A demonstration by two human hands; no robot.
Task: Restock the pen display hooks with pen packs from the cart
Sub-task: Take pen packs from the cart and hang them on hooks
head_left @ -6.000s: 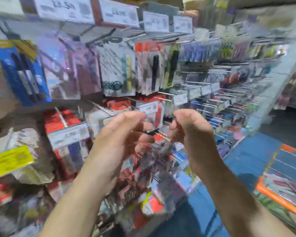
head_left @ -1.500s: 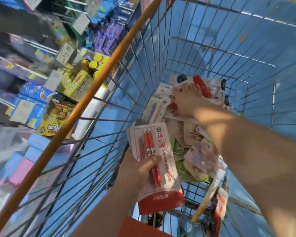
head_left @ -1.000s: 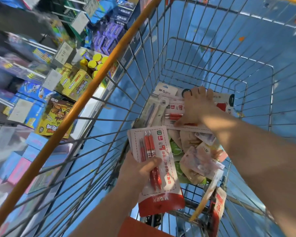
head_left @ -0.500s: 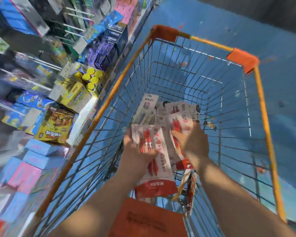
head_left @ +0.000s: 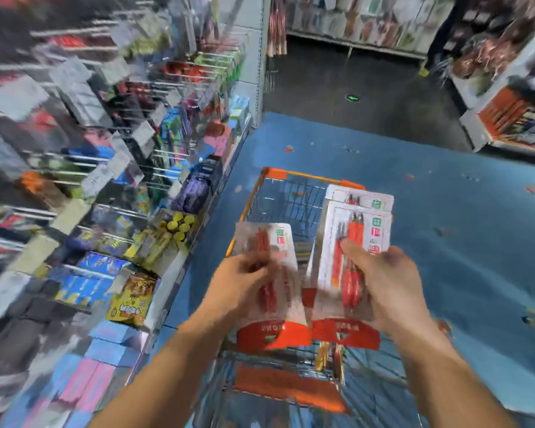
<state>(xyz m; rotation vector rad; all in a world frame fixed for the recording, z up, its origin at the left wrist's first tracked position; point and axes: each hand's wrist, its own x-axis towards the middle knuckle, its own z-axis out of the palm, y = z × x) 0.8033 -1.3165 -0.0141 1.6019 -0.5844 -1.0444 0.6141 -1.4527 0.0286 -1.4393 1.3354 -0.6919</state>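
My left hand (head_left: pixel 241 282) grips one white-and-red pen pack (head_left: pixel 275 316) with red pens, held above the orange wire cart (head_left: pixel 291 193). My right hand (head_left: pixel 386 282) holds two more red pen packs (head_left: pixel 359 242), stacked with the rear one peeking out above, thumb pressed on the front. Both hands are over the cart's near end. The pen display hooks (head_left: pixel 173 78) fill the shelving to the left, blurred by motion. The cart's contents are hidden behind the packs.
Boxes, among them a yellow one (head_left: pixel 133 301), line the low shelf on the left. Blue floor (head_left: pixel 445 242) lies right of the cart, dark floor beyond. Another shelf unit (head_left: pixel 513 118) stands at the far right.
My right hand has lifted packs out of the cart. Both hands have risen with their packs, and my view has swung up from the cart toward the aisle and hooks.
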